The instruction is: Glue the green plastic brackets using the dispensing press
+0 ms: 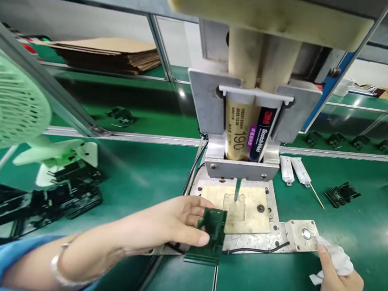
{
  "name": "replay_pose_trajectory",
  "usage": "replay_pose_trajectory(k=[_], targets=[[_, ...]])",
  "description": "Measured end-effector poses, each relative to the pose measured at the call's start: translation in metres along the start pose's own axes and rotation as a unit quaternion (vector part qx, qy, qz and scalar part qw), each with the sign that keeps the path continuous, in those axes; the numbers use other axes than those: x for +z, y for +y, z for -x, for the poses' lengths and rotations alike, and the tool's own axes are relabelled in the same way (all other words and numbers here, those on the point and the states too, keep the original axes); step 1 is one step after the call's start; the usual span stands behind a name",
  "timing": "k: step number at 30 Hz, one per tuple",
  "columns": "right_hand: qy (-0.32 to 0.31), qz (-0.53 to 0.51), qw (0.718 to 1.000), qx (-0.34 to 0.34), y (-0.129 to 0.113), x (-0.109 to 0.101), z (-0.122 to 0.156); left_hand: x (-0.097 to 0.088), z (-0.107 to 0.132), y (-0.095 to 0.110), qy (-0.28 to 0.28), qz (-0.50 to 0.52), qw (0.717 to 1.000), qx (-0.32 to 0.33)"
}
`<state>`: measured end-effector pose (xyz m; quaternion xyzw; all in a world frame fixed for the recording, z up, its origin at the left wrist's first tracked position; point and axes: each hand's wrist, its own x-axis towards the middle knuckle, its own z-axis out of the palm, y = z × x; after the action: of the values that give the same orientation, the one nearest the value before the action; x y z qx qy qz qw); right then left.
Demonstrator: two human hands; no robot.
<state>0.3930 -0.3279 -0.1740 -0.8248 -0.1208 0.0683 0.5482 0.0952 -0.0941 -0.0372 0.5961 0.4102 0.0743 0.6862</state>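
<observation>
My left hand (171,224) is closed on a dark green plastic part (210,236), holding it at the front edge of the yellow fixture plate (253,220). Above that plate hangs a glue dispenser with a two-tube adhesive cartridge (250,131) and a thin nozzle (237,190) pointing down at the plate's recess. My right hand (339,286) grips a crumpled white cloth (337,260), its fingers curled, just right of a metal push button (306,233) on the fixture's base.
A pile of black plastic parts (33,202) lies at the left beside a pale green fan (6,101). Two white mixing nozzles (294,171) and another black part (342,194) lie at the right. Flat cardboard (109,54) rests beyond the rail.
</observation>
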Motion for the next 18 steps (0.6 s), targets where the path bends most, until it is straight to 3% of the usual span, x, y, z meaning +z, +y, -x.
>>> replay_pose_trajectory(k=[3, 7, 9, 12, 15, 18], targets=[[-0.005, -0.006, 1.0, 0.01, -0.001, 0.0, 0.002, 0.019, -0.02, 0.002, -0.046, 0.037, 0.998, -0.021], [-0.015, -0.027, 0.999, 0.015, -0.001, 0.001, 0.002, 0.023, -0.048, 0.005, -0.078, 0.063, 0.994, 0.043], [-0.019, -0.038, 0.999, 0.015, -0.001, 0.001, 0.002, 0.023, -0.058, 0.003, -0.049, 0.022, 0.993, 0.104], [-0.018, -0.041, 0.999, 0.021, -0.006, 0.001, 0.003, 0.023, -0.062, -0.003, 0.006, -0.12, 0.98, 0.157], [-0.009, -0.01, 0.999, 0.048, -0.017, 0.0, 0.003, 0.018, -0.05, -0.004, 0.057, -0.301, 0.933, 0.19], [-0.022, 0.017, 0.996, 0.09, -0.036, 0.004, 0.0, -0.002, -0.027, -0.004, 0.122, -0.383, 0.897, 0.186]])
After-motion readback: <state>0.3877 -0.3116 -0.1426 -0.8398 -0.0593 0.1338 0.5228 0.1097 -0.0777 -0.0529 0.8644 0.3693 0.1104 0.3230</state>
